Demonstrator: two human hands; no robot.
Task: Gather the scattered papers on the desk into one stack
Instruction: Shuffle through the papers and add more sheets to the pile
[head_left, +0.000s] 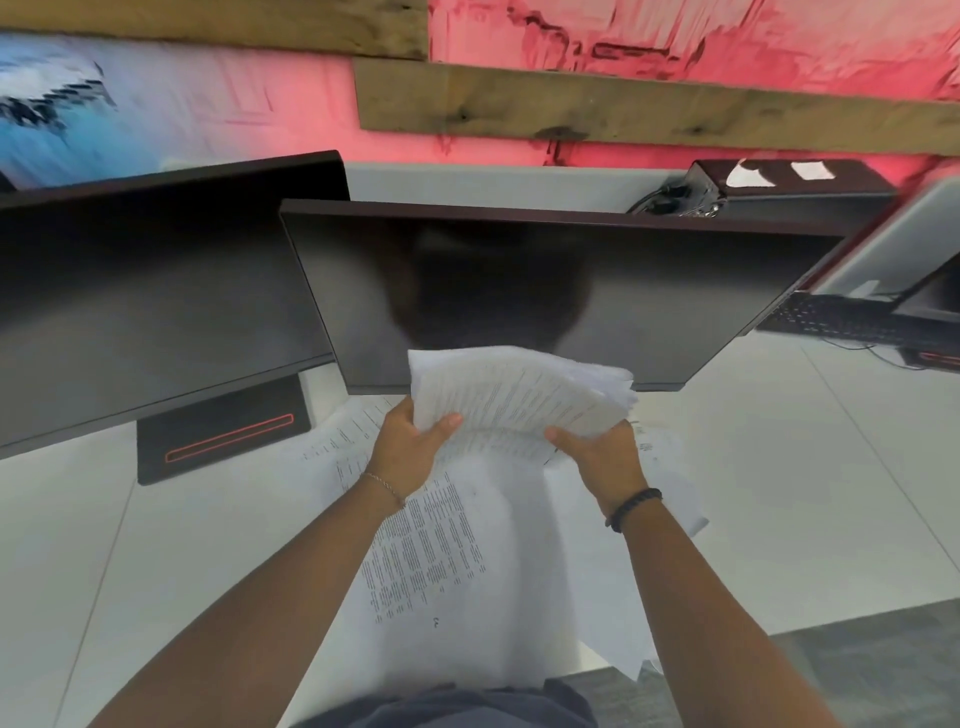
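A thick bundle of printed white papers (519, 395) is lifted above the white desk (779, 467), in front of the middle monitor. My left hand (410, 441) grips the bundle's left edge, thumb on top. My right hand (602, 457) grips its right lower edge. Beneath my hands, more loose printed sheets (457, 561) lie overlapping on the desk, some reaching over the front edge. One sheet (675, 488) pokes out to the right under my right wrist.
Two dark monitors (156, 306) (675, 296) stand close behind the papers, the left one on a black base (223, 441). A black keyboard (831, 317) and another screen sit at the far right. A black box (795, 182) with cables stands at the back.
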